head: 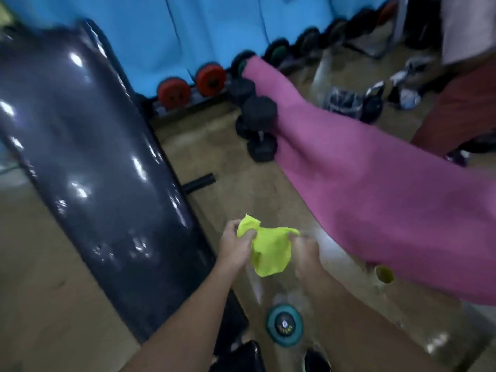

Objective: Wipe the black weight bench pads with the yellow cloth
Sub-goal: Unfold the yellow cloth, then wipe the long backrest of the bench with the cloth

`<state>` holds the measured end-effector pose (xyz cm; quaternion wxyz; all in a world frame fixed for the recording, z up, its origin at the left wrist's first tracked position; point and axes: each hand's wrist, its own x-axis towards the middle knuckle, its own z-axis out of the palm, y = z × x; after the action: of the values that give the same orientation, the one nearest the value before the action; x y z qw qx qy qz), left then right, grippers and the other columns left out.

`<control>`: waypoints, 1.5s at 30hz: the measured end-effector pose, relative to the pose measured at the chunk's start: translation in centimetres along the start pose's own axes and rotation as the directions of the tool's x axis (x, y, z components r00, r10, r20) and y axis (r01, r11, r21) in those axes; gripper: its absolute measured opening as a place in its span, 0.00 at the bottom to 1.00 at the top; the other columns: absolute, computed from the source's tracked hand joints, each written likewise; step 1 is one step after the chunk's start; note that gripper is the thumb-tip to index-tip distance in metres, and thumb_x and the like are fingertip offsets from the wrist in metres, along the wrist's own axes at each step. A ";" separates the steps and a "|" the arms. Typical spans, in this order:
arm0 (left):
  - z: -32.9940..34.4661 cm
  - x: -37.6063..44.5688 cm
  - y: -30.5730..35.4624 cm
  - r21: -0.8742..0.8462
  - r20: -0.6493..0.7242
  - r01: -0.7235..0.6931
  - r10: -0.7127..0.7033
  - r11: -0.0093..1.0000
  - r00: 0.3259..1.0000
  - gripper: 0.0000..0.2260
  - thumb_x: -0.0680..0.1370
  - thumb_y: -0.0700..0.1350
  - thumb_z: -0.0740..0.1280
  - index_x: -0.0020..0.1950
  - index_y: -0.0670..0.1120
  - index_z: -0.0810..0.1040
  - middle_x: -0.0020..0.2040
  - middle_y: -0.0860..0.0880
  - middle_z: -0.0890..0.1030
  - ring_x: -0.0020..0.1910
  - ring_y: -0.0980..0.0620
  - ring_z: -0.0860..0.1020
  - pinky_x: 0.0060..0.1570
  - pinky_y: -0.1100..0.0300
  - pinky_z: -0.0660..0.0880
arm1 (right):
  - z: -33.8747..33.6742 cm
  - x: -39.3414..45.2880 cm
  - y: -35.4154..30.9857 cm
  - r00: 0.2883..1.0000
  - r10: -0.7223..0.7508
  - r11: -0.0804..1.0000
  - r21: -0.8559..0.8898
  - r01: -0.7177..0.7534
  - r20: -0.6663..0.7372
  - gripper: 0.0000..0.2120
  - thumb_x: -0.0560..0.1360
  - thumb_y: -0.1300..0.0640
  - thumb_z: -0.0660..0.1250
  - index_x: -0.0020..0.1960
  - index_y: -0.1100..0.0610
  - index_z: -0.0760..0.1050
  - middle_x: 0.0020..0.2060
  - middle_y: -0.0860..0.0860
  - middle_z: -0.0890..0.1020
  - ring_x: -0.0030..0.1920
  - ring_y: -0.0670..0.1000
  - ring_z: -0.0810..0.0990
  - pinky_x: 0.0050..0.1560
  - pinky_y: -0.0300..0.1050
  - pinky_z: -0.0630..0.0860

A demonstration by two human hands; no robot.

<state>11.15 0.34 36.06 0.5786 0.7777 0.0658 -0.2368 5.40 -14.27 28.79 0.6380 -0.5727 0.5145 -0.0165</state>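
- A person's two hands hold the yellow cloth point(269, 249) in the air at lower centre of the frame, above the tan floor point(241, 162) and just right of the black weight bench pad point(88, 157).
- The left hand point(236, 244) grips the cloth's upper left edge, fingers curled round a bunched corner; the right hand point(306, 251) appears to pinch its right edge, though motion blur softens the fingers.
- The hands sit close together with the cloth slack and crumpled between them, touching no surface.
- The glossy pad runs from the upper left of the frame down toward the lower centre, with bright reflections along it; the cloth is clear of it.
- By the look of it, the step in hand is readying the cloth, spreading or refolding it, not wiping.
- The next move likely calls for gathering the cloth into one hand, swinging it left onto the pad and pressing flat strokes along its length.
- A pink mat point(375, 183) crosses the right of the frame; black dumbbells point(257, 122) and red weight plates point(192, 87) lie on the floor near the blue wall point(214, 28) at top.
- A teal weight plate point(284, 324) lies on the floor at bottom centre.
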 end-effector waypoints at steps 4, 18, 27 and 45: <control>-8.3 -2.4 12.9 -0.130 -0.126 -0.125 0.108 0.984 0.986 0.29 0.81 0.44 0.74 0.79 0.52 0.66 0.63 0.50 0.79 0.60 0.50 0.79 0.69 0.48 0.76 | 2.9 -6.9 -12.8 0.962 -0.041 0.958 0.286 -0.039 0.269 0.13 0.69 0.54 0.70 0.49 0.62 0.79 0.50 0.61 0.82 0.51 0.61 0.82 0.59 0.58 0.80; -32.9 -10.4 35.3 0.582 -0.281 -0.149 0.370 0.799 0.886 0.16 0.77 0.52 0.77 0.61 0.45 0.86 0.61 0.45 0.85 0.59 0.46 0.82 0.51 0.59 0.75 | 14.8 -27.9 -41.6 0.612 -0.462 0.840 0.095 0.534 0.642 0.10 0.76 0.70 0.72 0.53 0.59 0.84 0.48 0.58 0.86 0.47 0.55 0.83 0.59 0.58 0.82; -38.5 -13.8 39.7 0.218 -0.443 -0.361 0.422 0.907 0.791 0.16 0.82 0.53 0.71 0.54 0.39 0.81 0.46 0.46 0.79 0.46 0.48 0.76 0.41 0.57 0.72 | 19.7 -35.2 -46.5 0.539 -0.718 0.654 0.160 0.740 0.440 0.15 0.81 0.51 0.69 0.45 0.63 0.78 0.39 0.55 0.79 0.40 0.53 0.76 0.41 0.47 0.74; -34.3 -2.1 33.1 -0.018 -0.570 -0.279 0.219 0.960 0.792 0.15 0.80 0.55 0.73 0.42 0.47 0.75 0.40 0.51 0.76 0.44 0.49 0.76 0.41 0.54 0.67 | 24.2 -26.6 -41.4 0.576 -0.750 0.598 -0.042 0.801 0.325 0.20 0.73 0.49 0.79 0.50 0.57 0.69 0.43 0.51 0.77 0.45 0.55 0.77 0.42 0.47 0.70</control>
<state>31.77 21.96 73.29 0.5978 0.7844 0.1420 0.0846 32.77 5.06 72.20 0.5743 -0.7927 0.1162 -0.1680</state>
